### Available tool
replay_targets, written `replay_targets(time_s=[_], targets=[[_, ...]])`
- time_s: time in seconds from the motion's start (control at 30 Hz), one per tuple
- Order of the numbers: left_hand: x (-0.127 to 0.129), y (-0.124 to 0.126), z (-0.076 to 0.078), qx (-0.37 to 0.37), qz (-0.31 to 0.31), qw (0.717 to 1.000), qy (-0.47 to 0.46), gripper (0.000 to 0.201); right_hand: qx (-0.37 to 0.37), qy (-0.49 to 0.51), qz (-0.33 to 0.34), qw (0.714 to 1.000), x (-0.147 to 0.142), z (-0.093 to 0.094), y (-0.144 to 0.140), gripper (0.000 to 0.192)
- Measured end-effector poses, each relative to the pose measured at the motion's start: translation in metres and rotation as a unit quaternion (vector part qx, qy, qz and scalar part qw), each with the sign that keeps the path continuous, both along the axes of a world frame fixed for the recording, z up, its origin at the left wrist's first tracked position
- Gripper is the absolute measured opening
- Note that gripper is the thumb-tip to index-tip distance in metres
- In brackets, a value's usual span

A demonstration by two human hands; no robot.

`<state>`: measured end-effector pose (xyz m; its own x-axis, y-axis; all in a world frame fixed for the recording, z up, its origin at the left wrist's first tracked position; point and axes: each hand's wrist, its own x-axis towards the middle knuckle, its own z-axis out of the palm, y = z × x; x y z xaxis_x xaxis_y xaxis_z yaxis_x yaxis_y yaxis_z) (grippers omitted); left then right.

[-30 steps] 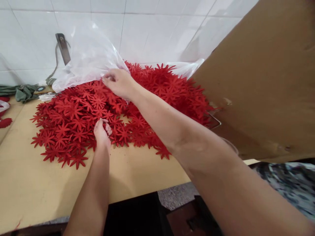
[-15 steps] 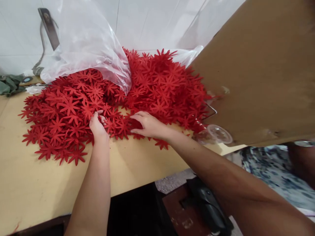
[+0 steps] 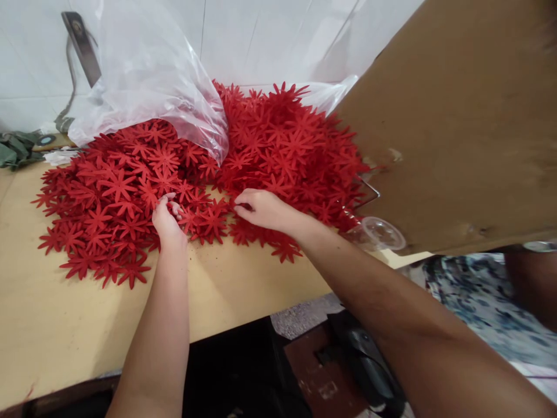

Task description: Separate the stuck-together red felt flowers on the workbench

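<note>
Red fabric flower cut-outs (image 3: 119, 186) with narrow petals lie heaped on the table. My left hand (image 3: 167, 217) is at the front of the left heap, its palm turned toward the right. Its fingers are loosely bent and apart, with red petals close around them. A short way to the right, my right hand (image 3: 261, 209) hovers at the edge of the right heap (image 3: 291, 145). Thumb and index fingertips come together near a small group of flowers (image 3: 211, 220) between the hands. Whatever lies in that pinch blends with the red behind it.
A clear plastic bag (image 3: 152, 75) drapes over the left heap. At right, a large brown board (image 3: 448, 128) leans beside a clear plastic lid (image 3: 383, 233). Dark green fabric (image 3: 17, 148) lies at the far left. Below the table edge are a black object (image 3: 369, 360) and patterned cloth (image 3: 474, 307).
My right hand's thumb and fingers have closed from a wide spread into a pinch. My left hand stays nearly in place. The whole view has shifted slightly.
</note>
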<state>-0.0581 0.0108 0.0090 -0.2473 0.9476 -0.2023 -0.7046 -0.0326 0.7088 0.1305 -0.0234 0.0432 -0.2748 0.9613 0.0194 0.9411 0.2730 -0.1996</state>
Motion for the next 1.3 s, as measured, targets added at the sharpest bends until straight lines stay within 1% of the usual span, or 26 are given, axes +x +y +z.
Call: replay_targets(time_s=[0.07,0.2,0.27,0.4,0.47,0.53,0.63,0.67,0.73,0.8,0.87,0.9,0.93,1.0,1.07,1.13,1.2,1.27,1.3], targets=[[-0.001,0.000,0.000,-0.002,-0.005,1.000,-0.004,0.017,0.013,0.005,-0.020,1.000,0.000,0.005,0.003,0.026],[-0.002,-0.001,0.003,-0.011,-0.012,1.000,-0.011,0.016,0.013,0.003,-0.040,0.999,-0.001,0.014,0.008,0.021],[-0.002,-0.002,0.004,-0.012,-0.012,1.000,-0.006,0.015,0.026,0.024,-0.049,0.998,0.000,0.022,0.009,0.019],[-0.002,-0.003,0.006,-0.019,-0.008,1.000,0.007,0.017,0.055,0.093,-0.047,0.993,0.001,0.050,0.016,0.015],[-0.002,-0.004,0.007,-0.022,-0.005,1.000,0.009,0.016,0.077,0.120,-0.034,0.989,-0.006,0.067,0.025,0.016],[-0.003,-0.006,0.008,-0.018,-0.010,1.000,0.003,0.014,0.112,0.153,-0.012,0.982,-0.024,0.082,0.038,0.017],[-0.003,-0.010,0.011,-0.016,-0.041,0.999,-0.008,0.011,0.161,0.214,0.013,0.963,-0.067,0.099,0.061,0.024],[-0.004,-0.010,0.012,-0.016,-0.049,0.999,-0.011,0.011,0.177,0.234,0.014,0.956,-0.083,0.103,0.067,0.029],[-0.004,-0.010,0.012,-0.013,-0.055,0.998,-0.017,0.015,0.186,0.263,0.018,0.947,-0.109,0.109,0.075,0.026],[-0.003,-0.009,0.012,-0.007,-0.058,0.998,-0.020,0.020,0.188,0.255,0.031,0.948,-0.119,0.110,0.072,0.025],[-0.002,-0.008,0.010,-0.005,-0.071,0.997,-0.020,0.023,0.174,0.213,0.054,0.960,-0.111,0.107,0.059,0.018],[-0.001,-0.008,0.009,-0.006,-0.078,0.997,-0.017,0.024,0.157,0.183,0.066,0.968,-0.102,0.102,0.049,0.016],[0.000,-0.008,0.009,-0.006,-0.082,0.997,-0.011,0.024,0.134,0.158,0.070,0.976,-0.089,0.096,0.038,0.018],[0.001,-0.008,0.008,-0.012,-0.083,0.996,-0.002,0.024,0.081,0.106,0.052,0.990,-0.061,0.077,0.013,0.019],[0.003,-0.008,0.009,-0.019,-0.084,0.996,-0.002,0.023,0.018,0.048,0.032,0.998,-0.035,0.052,-0.012,0.018],[0.005,-0.009,0.009,-0.021,-0.090,0.996,-0.009,0.022,-0.027,-0.021,0.026,0.999,-0.018,0.027,-0.031,0.030],[0.006,-0.011,0.010,-0.011,-0.094,0.996,-0.008,0.021,-0.056,-0.068,0.010,0.996,-0.012,0.006,-0.043,0.038],[0.006,-0.012,0.010,0.003,-0.090,0.996,-0.001,0.020,-0.070,-0.091,0.005,0.993,-0.015,-0.006,-0.048,0.034],[0.006,-0.012,0.010,0.009,-0.088,0.996,0.003,0.020,-0.069,-0.099,0.008,0.993,-0.017,-0.008,-0.048,0.031]])
